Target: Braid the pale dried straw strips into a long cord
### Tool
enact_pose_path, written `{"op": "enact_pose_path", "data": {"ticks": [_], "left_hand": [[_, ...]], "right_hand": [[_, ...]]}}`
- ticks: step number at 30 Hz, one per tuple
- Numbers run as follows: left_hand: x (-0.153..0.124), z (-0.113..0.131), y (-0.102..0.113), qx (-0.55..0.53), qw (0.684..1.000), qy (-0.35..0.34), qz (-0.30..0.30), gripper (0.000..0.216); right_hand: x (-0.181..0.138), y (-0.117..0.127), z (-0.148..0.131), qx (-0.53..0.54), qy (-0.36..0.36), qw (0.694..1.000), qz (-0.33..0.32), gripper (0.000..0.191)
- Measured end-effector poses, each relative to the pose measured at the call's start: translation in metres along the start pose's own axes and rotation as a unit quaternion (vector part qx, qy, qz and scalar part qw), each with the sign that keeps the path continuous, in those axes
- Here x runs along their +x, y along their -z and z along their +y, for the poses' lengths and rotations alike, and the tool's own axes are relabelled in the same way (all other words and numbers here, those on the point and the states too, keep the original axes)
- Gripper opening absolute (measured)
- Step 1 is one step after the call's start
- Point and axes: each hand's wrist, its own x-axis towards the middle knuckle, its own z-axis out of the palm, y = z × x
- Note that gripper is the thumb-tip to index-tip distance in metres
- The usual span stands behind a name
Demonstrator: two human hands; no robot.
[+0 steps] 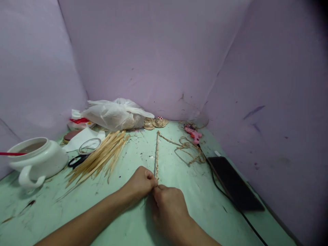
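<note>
A thin braided straw-coloured cord (157, 153) runs straight down the middle of the green tabletop. At its far end it bends, and the rest lies in loose loops to the right. My left hand (141, 181) and my right hand (170, 206) meet at the near end of this cord, fingers pinched around it and closed. The fingertips hide the very end of the braid. Left of my hands lies a fanned bundle of flat, dry straw-coloured strips (102, 155).
At left stands a white handled pot (51, 159) holding liquid and a red stick (11, 153). Black-handled scissors (76, 161) lie beside the strips. Behind are a plastic bag (110, 114) and woven pieces (155, 123). A pink glue gun (194, 134) and black flat slab (234, 182) are right.
</note>
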Motion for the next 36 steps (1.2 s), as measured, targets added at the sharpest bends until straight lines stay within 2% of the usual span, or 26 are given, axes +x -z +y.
{"op": "enact_pose_path", "data": {"ticks": [3, 4, 7, 8, 10, 12, 13, 20, 21, 23, 25, 27, 30, 32, 34, 36], "left_hand": [[0.000, 0.003, 0.004, 0.005, 1.000, 0.001, -0.015, 0.008], [-0.001, 0.005, 0.005, -0.001, 1.000, 0.001, -0.025, 0.009], [-0.003, 0.009, 0.007, -0.014, 0.999, -0.006, -0.049, 0.013], [-0.004, 0.010, 0.007, -0.014, 0.998, -0.010, -0.053, 0.014], [-0.005, 0.010, 0.007, -0.011, 0.998, -0.015, -0.058, 0.015], [-0.004, 0.009, 0.007, -0.016, 0.998, -0.016, -0.059, 0.015], [-0.004, 0.007, 0.006, -0.019, 0.998, -0.016, -0.059, 0.015], [-0.003, 0.005, 0.003, -0.003, 0.998, -0.036, -0.049, 0.018], [-0.004, 0.006, 0.003, -0.001, 0.998, -0.037, -0.047, 0.018], [-0.004, 0.008, 0.004, 0.007, 0.998, -0.036, -0.042, 0.015], [-0.004, 0.009, 0.005, 0.026, 0.998, -0.042, -0.044, 0.012], [-0.004, 0.009, 0.007, 0.055, 0.996, -0.049, -0.052, 0.012], [-0.007, 0.010, 0.012, 0.098, 0.992, -0.043, -0.074, 0.014], [-0.010, 0.014, 0.018, 0.118, 0.987, -0.023, -0.110, 0.014], [-0.013, 0.021, 0.027, 0.137, 0.980, 0.002, -0.142, 0.016], [-0.014, 0.028, 0.040, 0.152, 0.979, 0.026, -0.132, 0.022]], "right_hand": [[0.000, 0.011, 0.008, 0.064, 0.019, 0.997, 0.029, 0.016], [0.001, 0.016, 0.013, 0.102, 0.008, 0.993, 0.055, 0.020], [0.011, 0.026, 0.031, 0.223, -0.074, 0.958, 0.163, 0.030], [0.015, 0.027, 0.036, 0.262, -0.096, 0.945, 0.173, 0.028], [0.025, 0.022, 0.044, 0.367, -0.116, 0.917, 0.099, 0.020], [0.032, 0.014, 0.046, 0.472, -0.127, 0.872, 0.012, 0.014], [0.034, 0.010, 0.045, 0.506, -0.130, 0.853, -0.010, 0.012], [0.028, 0.008, 0.028, 0.597, -0.140, 0.788, -0.058, 0.007], [0.028, 0.008, 0.027, 0.595, -0.148, 0.788, -0.053, 0.006], [0.029, 0.007, 0.027, 0.567, -0.159, 0.808, -0.035, 0.006], [0.031, 0.004, 0.030, 0.538, -0.154, 0.829, -0.017, 0.008], [0.033, 0.000, 0.032, 0.531, -0.140, 0.835, -0.013, 0.009], [0.035, -0.004, 0.035, 0.536, -0.113, 0.836, 0.000, 0.012], [0.034, -0.005, 0.036, 0.546, -0.100, 0.832, 0.013, 0.015], [0.034, -0.004, 0.036, 0.565, -0.117, 0.816, 0.010, 0.017], [0.033, -0.001, 0.036, 0.588, -0.154, 0.794, -0.015, 0.017]]}}
